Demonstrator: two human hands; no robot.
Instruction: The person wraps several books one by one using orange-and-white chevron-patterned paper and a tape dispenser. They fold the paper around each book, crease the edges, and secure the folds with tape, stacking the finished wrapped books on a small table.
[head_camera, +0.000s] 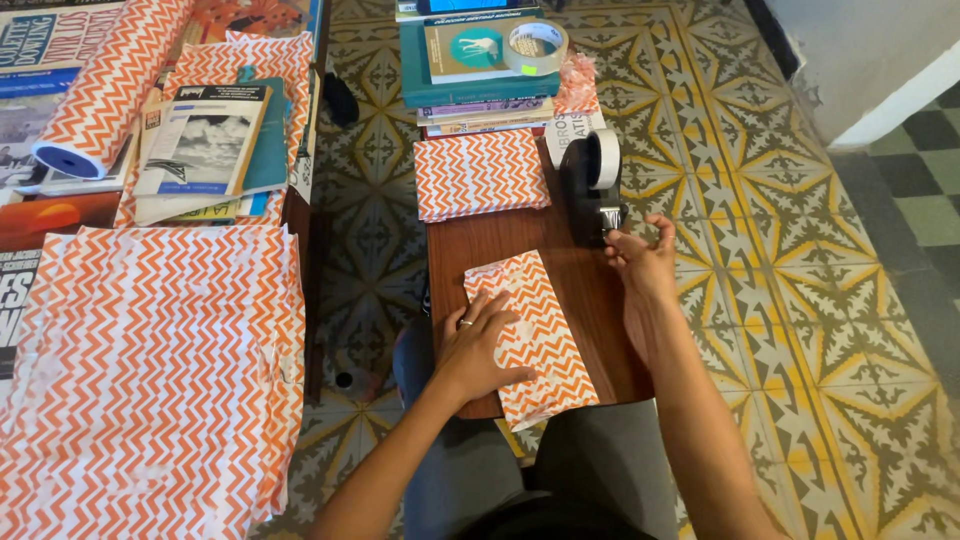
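Note:
A flat parcel wrapped in orange-and-white zigzag paper lies on a narrow brown wooden board across my lap. My left hand, a ring on one finger, presses flat on the parcel's left side with fingers spread. My right hand reaches to the front of a black tape dispenser with a white tape roll, fingertips pinched at its cutter; whether a strip of tape is between them cannot be told.
A second wrapped parcel lies farther along the board. Behind it is a stack of books with a tape roll on top. At left, a table holds wrapping paper sheets, a paper roll and books. Patterned tile floor surrounds.

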